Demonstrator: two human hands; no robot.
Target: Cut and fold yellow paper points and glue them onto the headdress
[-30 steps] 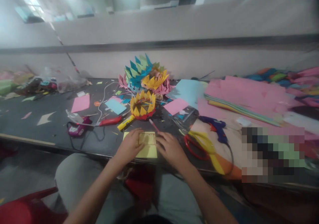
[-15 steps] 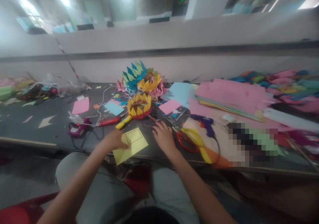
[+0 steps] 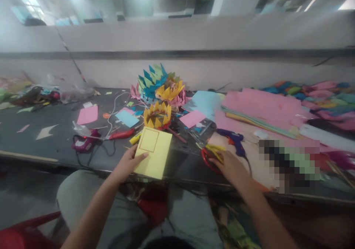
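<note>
My left hand [image 3: 132, 160] pinches the left side of a sheet of yellow paper [image 3: 155, 160], thumb on top. A rectangle outlined in a dark line shows on the sheet's upper left part. At the table's front, my right hand [image 3: 229, 166] has its fingers curled at the red handle of a pair of scissors [image 3: 206, 160]. A bright yellow piece [image 3: 215, 148] lies against that handle, partly hidden under the hand. Just behind the paper sit a yellow marker [image 3: 135, 139] and a yellow zigzag-edged paper crown [image 3: 157, 116] with a red base.
More colourful crowns [image 3: 161, 82] are heaped at the back. To the right lie a blue glue gun [image 3: 234, 140] and stacked pink sheets [image 3: 263, 105]. A purple device [image 3: 85, 142] with a cord and a red-handled tool [image 3: 121, 134] lie left. Paper scraps are scattered around.
My right hand has moved right from the bare table onto the red-handled scissors. The yellow paper has been lifted and turned more upright in my left hand.
</note>
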